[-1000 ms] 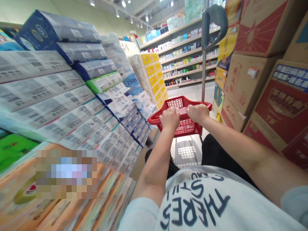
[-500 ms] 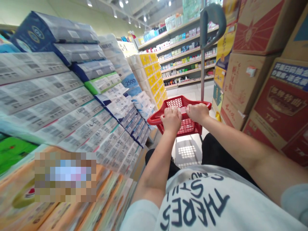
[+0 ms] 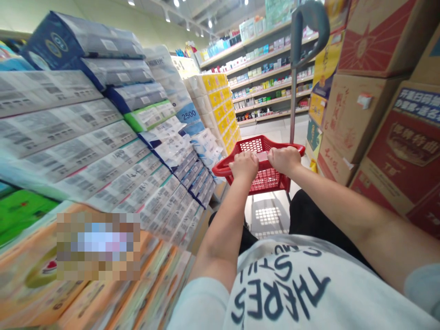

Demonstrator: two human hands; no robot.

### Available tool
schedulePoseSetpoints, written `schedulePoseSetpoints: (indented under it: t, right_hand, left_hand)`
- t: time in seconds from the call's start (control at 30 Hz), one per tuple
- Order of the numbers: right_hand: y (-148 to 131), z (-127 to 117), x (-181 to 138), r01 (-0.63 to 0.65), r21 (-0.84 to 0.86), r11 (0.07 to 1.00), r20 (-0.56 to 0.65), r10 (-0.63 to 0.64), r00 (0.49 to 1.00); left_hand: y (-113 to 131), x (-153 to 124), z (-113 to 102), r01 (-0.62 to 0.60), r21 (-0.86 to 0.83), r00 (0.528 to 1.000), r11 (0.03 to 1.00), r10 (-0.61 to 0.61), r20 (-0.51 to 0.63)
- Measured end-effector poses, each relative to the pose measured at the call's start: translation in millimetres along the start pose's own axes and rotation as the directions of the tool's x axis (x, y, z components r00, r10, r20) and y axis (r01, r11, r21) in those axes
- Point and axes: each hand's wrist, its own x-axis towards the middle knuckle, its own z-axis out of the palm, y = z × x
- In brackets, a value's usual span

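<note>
A red plastic shopping cart (image 3: 227,167) with a perforated basket stands directly in front of me. My left hand (image 3: 244,165) is closed over the near bar of the cart, left of its middle. Just right of the middle, my right hand (image 3: 283,160) wraps the same bar, with a pale label (image 3: 262,156) showing between the two. Under the fingers the bar itself is hidden. A metal pole (image 3: 293,105) rises at the cart's far right, topped by a grey loop handle (image 3: 311,32); where its foot is fixed cannot be seen.
Stacked paper packs (image 3: 113,137) line the left side, with orange packs (image 3: 113,293) nearest me and yellow-and-white packs (image 3: 218,107) farther on. Cardboard cartons (image 3: 364,119) are piled high on the right. Ahead, a shelf unit (image 3: 264,75) full of small goods crosses the aisle's end.
The whole view has shifted a little, so the shelves, stacks and cart sit slightly farther right. Both hands keep the same grip on the cart bar.
</note>
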Motion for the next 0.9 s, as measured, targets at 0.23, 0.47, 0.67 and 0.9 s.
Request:
schedulePoseSetpoints:
  t: [0.23, 0.47, 0.67, 0.9]
  right_hand:
    - [-1.1, -2.4, -0.1, 0.001, -0.007, 1.000, 0.001, -0.001, 1.000]
    - [-1.4, 1.0, 1.9, -0.016, -0.011, 1.000, 0.001, 0.016, 1.000]
    - [0.3, 0.5, 0.5, 0.005, -0.027, 1.000, -0.002, -0.005, 1.000]
    - [-0.1, 2.8, 2.2, -0.012, -0.025, 1.000, -0.001, 0.012, 1.000]
  left_hand:
    - [-8.3, -21.2, 1.5, -0.207, 0.000, 0.975, 0.978, 0.206, -0.086]
    - [-0.4, -3.1, 2.6, -0.083, -0.047, 0.996, 0.995, 0.083, -0.013]
    - [4.2, -10.3, 3.7, -0.105, -0.012, 0.992, 0.994, 0.104, -0.070]
    - [1.4, -13.0, 1.8, -0.140, -0.009, 0.990, 0.990, 0.140, -0.009]
